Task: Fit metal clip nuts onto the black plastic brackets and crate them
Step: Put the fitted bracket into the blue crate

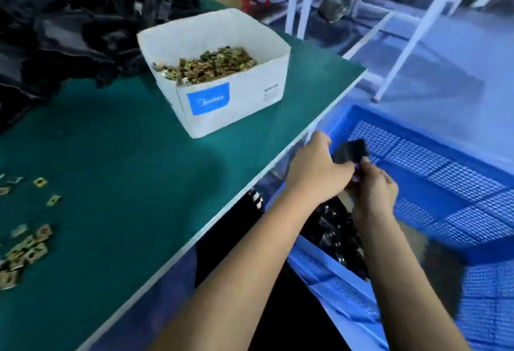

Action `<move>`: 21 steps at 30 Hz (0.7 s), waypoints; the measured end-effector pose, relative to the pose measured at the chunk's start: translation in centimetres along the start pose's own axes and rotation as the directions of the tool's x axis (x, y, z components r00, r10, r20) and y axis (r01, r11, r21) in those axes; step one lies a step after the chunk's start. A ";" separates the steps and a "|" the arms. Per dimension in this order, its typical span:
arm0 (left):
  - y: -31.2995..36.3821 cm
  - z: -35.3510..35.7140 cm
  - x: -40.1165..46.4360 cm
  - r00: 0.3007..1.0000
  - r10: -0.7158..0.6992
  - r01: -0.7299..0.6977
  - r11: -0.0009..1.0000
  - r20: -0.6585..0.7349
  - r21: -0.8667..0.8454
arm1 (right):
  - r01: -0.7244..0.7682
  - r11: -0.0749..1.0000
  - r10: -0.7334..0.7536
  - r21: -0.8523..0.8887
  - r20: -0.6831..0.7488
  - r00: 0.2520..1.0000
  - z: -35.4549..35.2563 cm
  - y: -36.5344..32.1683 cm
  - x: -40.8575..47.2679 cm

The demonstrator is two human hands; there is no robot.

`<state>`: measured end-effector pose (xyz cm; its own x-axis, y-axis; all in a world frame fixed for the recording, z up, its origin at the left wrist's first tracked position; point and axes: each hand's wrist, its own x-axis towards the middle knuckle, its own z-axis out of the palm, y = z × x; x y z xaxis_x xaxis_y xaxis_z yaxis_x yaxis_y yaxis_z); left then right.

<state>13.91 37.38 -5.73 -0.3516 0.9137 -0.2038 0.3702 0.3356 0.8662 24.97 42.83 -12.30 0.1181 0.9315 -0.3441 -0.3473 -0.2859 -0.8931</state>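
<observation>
We hold a black plastic bracket point(351, 151) over the blue crate point(459, 183), just off the right-hand edge of the green table point(125, 156). Our left hand point(314, 172) has its fingers curled around the near side of the bracket, and our right hand point(374, 192) pinches it from below, so the two hands meet on the one part, touching each other. Whether a clip nut sits on this bracket we cannot tell, as our fingers cover most of it. The crate stands lower than the table, right beside its edge, and more black brackets point(339, 239) lie heaped in its near corner, under our right forearm. On the table, near the edge that faces the crate, stands a white cardboard box point(230, 100) with a blue label, holding a heap of brass-coloured clip nuts point(205, 65). Further from the crate, at the far left side of the table, loose clip nuts point(26, 247) lie scattered on the green surface. Beyond the box, at the table's far left corner, a big pile of black plastic parts point(69, 22) is stacked.
</observation>
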 end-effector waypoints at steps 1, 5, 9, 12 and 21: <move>-1.3 1.9 0.4 0.997 -0.065 0.065 0.998 0.039 -0.016 | -0.091 0.996 0.090 -0.009 -0.054 0.994 -1.6 1.6 1.0; -6.6 6.9 0.9 0.975 -0.171 0.154 0.981 0.145 0.121 | -0.384 0.920 0.391 0.078 -0.205 0.897 -6.7 7.3 3.7; -10.0 8.1 1.3 0.940 -0.136 -0.058 0.840 0.314 0.540 | -0.590 0.807 0.581 -0.006 -0.169 0.796 -9.7 10.4 4.4; -9.8 8.1 1.6 0.935 -0.092 -0.139 0.794 0.342 0.592 | -0.608 0.790 0.588 -0.076 -0.189 0.787 -10.3 10.8 4.9; -4.5 5.9 1.4 0.950 0.268 -0.313 0.831 0.162 0.460 | -0.354 0.918 0.321 -0.181 -0.185 0.929 -5.5 6.9 3.9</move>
<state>16.84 38.52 -12.64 -0.0950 0.9949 -0.0353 0.8131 0.0980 0.5738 28.10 43.26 -21.42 0.1702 0.7316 -0.6601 -0.1921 -0.6324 -0.7504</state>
